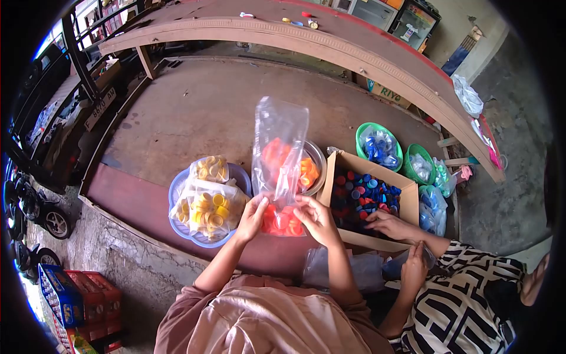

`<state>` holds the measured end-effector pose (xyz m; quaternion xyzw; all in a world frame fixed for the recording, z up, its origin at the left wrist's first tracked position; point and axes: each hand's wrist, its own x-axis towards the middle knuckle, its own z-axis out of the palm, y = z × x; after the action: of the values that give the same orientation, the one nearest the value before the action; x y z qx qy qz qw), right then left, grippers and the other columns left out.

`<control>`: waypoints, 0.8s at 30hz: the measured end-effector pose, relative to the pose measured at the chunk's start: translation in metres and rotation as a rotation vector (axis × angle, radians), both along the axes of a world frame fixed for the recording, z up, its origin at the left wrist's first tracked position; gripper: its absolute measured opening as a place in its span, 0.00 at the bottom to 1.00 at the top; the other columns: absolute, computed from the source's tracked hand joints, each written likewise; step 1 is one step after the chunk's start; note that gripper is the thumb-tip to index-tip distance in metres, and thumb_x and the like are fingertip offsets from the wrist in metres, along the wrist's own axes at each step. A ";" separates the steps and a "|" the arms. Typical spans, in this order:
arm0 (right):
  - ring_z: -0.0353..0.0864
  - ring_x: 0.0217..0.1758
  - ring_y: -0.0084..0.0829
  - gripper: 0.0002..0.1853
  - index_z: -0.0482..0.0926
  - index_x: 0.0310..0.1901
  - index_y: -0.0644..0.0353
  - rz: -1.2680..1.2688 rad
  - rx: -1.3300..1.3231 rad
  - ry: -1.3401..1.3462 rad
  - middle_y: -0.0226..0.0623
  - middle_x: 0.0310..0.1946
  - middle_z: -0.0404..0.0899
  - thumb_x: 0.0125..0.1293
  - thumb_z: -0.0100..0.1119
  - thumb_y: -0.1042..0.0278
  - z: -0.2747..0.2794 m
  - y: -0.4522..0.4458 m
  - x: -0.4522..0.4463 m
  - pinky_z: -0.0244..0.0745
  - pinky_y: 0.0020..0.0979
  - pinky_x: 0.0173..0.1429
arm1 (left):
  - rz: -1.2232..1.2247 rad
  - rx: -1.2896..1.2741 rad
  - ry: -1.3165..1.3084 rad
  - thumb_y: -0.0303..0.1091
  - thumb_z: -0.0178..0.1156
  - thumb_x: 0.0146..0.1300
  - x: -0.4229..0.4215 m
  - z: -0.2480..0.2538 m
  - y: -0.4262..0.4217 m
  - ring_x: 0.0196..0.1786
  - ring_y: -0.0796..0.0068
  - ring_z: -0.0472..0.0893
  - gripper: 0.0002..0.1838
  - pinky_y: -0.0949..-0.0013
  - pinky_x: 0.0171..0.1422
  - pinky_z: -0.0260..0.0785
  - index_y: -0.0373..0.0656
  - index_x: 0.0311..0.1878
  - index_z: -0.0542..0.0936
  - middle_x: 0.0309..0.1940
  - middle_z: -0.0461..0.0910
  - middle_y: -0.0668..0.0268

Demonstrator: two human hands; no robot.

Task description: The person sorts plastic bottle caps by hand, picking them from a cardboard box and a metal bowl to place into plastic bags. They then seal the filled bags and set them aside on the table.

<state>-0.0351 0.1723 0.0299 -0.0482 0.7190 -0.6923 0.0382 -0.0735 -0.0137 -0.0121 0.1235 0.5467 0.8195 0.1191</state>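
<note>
A clear plastic bag (282,118) stands upright in front of me, with red-orange bottle caps (283,221) in its lower part. My left hand (253,217) pinches the bag's left side just above these caps. On the opposite side, my right hand (317,219) is closed on the plastic at the same height. The bag's long upper part rises loosely past both hands. Behind it, partly covered, is a round metal bowl (320,159) with orange caps (309,173). To the left, a light purple basket (175,227) holds bags of yellow caps (209,206).
At right, a cardboard box (377,166) holds blue and red caps; a co-worker's hand (389,226) reaches in. Their other hand (415,265) holds clear plastic. Green baskets (359,137) with bagged caps stand beyond. A raised wooden bench (283,29) spans the back. Bottle crates (82,295) stand lower left.
</note>
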 end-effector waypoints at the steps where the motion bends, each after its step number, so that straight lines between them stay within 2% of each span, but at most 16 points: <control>1: 0.73 0.41 0.16 0.14 0.70 0.49 0.66 -0.051 -0.018 0.032 0.31 0.39 0.74 0.62 0.57 0.76 -0.008 -0.001 -0.003 0.69 0.18 0.45 | 0.049 0.028 -0.005 0.32 0.46 0.69 0.001 0.005 0.005 0.46 0.82 0.73 0.12 0.75 0.54 0.64 0.35 0.48 0.75 0.41 0.77 0.68; 2: 0.73 0.37 0.14 0.08 0.71 0.42 0.65 -0.145 -0.122 0.044 0.27 0.34 0.73 0.62 0.57 0.77 0.006 -0.009 -0.001 0.68 0.17 0.42 | 0.098 0.056 -0.006 0.32 0.46 0.69 0.001 0.008 0.007 0.45 0.83 0.72 0.12 0.76 0.53 0.63 0.35 0.47 0.75 0.41 0.77 0.70; 5: 0.74 0.36 0.15 0.06 0.71 0.39 0.66 -0.304 -0.137 0.173 0.28 0.32 0.74 0.62 0.57 0.76 -0.010 -0.013 -0.002 0.70 0.18 0.41 | 0.065 -0.114 0.118 0.32 0.45 0.70 -0.006 -0.006 0.000 0.39 0.84 0.69 0.12 0.77 0.47 0.61 0.36 0.42 0.77 0.35 0.73 0.72; 6: 0.73 0.35 0.14 0.05 0.71 0.37 0.65 -0.298 -0.179 0.205 0.27 0.31 0.72 0.62 0.56 0.77 -0.015 -0.013 -0.001 0.69 0.18 0.40 | 0.191 -0.158 0.201 0.32 0.46 0.69 -0.005 -0.005 0.002 0.32 0.82 0.64 0.13 0.77 0.40 0.58 0.36 0.36 0.77 0.28 0.67 0.72; 9: 0.72 0.35 0.14 0.05 0.70 0.37 0.64 -0.299 -0.167 0.189 0.26 0.31 0.71 0.63 0.55 0.77 -0.029 -0.011 0.011 0.67 0.18 0.41 | 0.196 -0.222 0.203 0.32 0.46 0.69 0.004 -0.015 -0.007 0.31 0.81 0.64 0.13 0.76 0.38 0.57 0.35 0.31 0.75 0.27 0.66 0.70; 10: 0.70 0.37 0.14 0.05 0.69 0.39 0.63 -0.273 -0.198 0.168 0.26 0.32 0.70 0.63 0.54 0.78 -0.044 -0.009 0.017 0.66 0.18 0.44 | 0.146 -0.265 0.106 0.33 0.48 0.68 0.012 -0.016 -0.011 0.30 0.81 0.63 0.15 0.75 0.36 0.57 0.36 0.27 0.73 0.24 0.63 0.71; 13: 0.72 0.40 0.17 0.12 0.67 0.49 0.63 -0.169 -0.300 -0.087 0.28 0.36 0.71 0.63 0.52 0.77 -0.054 -0.006 0.043 0.67 0.21 0.46 | 0.044 -0.390 0.066 0.35 0.49 0.68 0.034 -0.036 -0.023 0.27 0.84 0.62 0.16 0.76 0.33 0.57 0.38 0.25 0.70 0.21 0.63 0.73; 14: 0.74 0.40 0.19 0.11 0.71 0.48 0.64 -0.127 -0.330 -0.125 0.31 0.37 0.76 0.65 0.51 0.72 -0.060 -0.005 0.049 0.68 0.23 0.47 | 0.032 -0.356 0.037 0.36 0.49 0.68 0.044 -0.039 -0.022 0.26 0.85 0.62 0.16 0.77 0.31 0.56 0.38 0.25 0.70 0.21 0.63 0.74; 16: 0.75 0.38 0.20 0.09 0.74 0.44 0.64 -0.163 -0.189 -0.184 0.31 0.34 0.77 0.66 0.51 0.69 -0.090 0.001 0.062 0.68 0.24 0.47 | 0.014 -0.310 0.054 0.37 0.51 0.68 0.059 -0.047 -0.022 0.25 0.89 0.62 0.14 0.79 0.29 0.57 0.40 0.27 0.71 0.20 0.64 0.77; 17: 0.75 0.38 0.20 0.10 0.76 0.42 0.64 -0.179 -0.117 -0.211 0.31 0.32 0.78 0.67 0.51 0.67 -0.089 0.000 0.063 0.68 0.25 0.47 | -0.022 -0.254 -0.080 0.35 0.51 0.67 0.064 -0.049 -0.024 0.26 0.88 0.63 0.13 0.79 0.30 0.58 0.40 0.28 0.72 0.20 0.65 0.76; 18: 0.76 0.37 0.20 0.11 0.79 0.37 0.65 -0.267 -0.082 -0.105 0.31 0.31 0.80 0.67 0.52 0.67 -0.088 -0.003 0.063 0.68 0.24 0.47 | -0.029 -0.254 -0.084 0.35 0.52 0.67 0.066 -0.050 -0.025 0.26 0.88 0.63 0.12 0.79 0.30 0.58 0.39 0.28 0.72 0.20 0.66 0.76; 21: 0.77 0.38 0.21 0.11 0.80 0.38 0.66 -0.304 -0.056 -0.010 0.32 0.33 0.80 0.67 0.51 0.67 -0.067 -0.007 0.064 0.69 0.22 0.46 | -0.056 -0.362 0.008 0.34 0.52 0.67 0.062 -0.065 -0.033 0.26 0.88 0.65 0.11 0.79 0.31 0.60 0.39 0.30 0.73 0.20 0.69 0.74; 22: 0.76 0.37 0.21 0.11 0.79 0.41 0.67 -0.314 -0.030 0.088 0.31 0.30 0.79 0.67 0.51 0.69 -0.066 -0.008 0.063 0.69 0.21 0.44 | -0.067 -0.414 0.057 0.34 0.52 0.67 0.060 -0.070 -0.035 0.26 0.88 0.66 0.11 0.79 0.31 0.61 0.38 0.30 0.74 0.20 0.69 0.74; 23: 0.76 0.36 0.19 0.10 0.79 0.42 0.66 -0.314 -0.066 0.026 0.30 0.29 0.78 0.67 0.51 0.70 -0.063 -0.006 0.061 0.69 0.21 0.42 | -0.050 -0.342 0.044 0.34 0.52 0.67 0.058 -0.064 -0.034 0.25 0.87 0.67 0.11 0.78 0.30 0.61 0.37 0.30 0.73 0.19 0.70 0.74; 24: 0.75 0.35 0.18 0.10 0.79 0.42 0.65 -0.314 -0.102 -0.035 0.29 0.28 0.77 0.67 0.50 0.70 -0.059 -0.003 0.059 0.69 0.20 0.40 | -0.099 -0.338 -0.015 0.33 0.53 0.66 0.056 -0.061 -0.037 0.29 0.85 0.70 0.09 0.77 0.34 0.63 0.38 0.32 0.73 0.23 0.72 0.70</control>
<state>0.0242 0.1698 -0.0292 0.0751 0.6809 -0.7260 -0.0606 -0.0172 -0.0506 -0.0732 0.1226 0.6690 0.7101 0.1823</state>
